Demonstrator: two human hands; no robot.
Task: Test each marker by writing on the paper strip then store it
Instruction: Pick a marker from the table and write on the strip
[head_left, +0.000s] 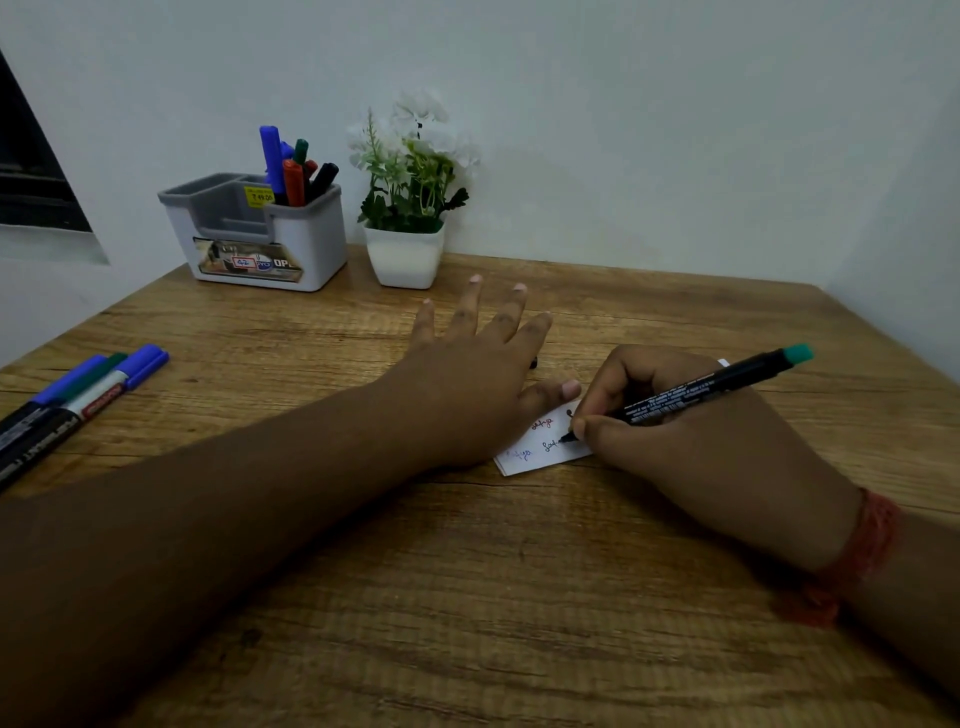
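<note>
1. Right hand (691, 436): grip clamped on a black marker (701, 389) with a teal end; tip touching the paper strip (540, 447).
2. Left hand (467, 374): flat, fingers spread, grip apart, pressing on the strip's left part.
3. Strip lies mid-desk (467, 597), with small scribbles in several colours.
4. Three capped markers (78, 395) lie at the desk's left edge.
5. Grey-white organizer (260, 234) at the back holds more markers in its right compartment; a potted plant (410, 208) stands just beside it.

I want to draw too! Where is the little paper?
The paper strip lies mid-table, slightly right in the head view, pinned under the left hand, with the right hand writing on it.
</note>
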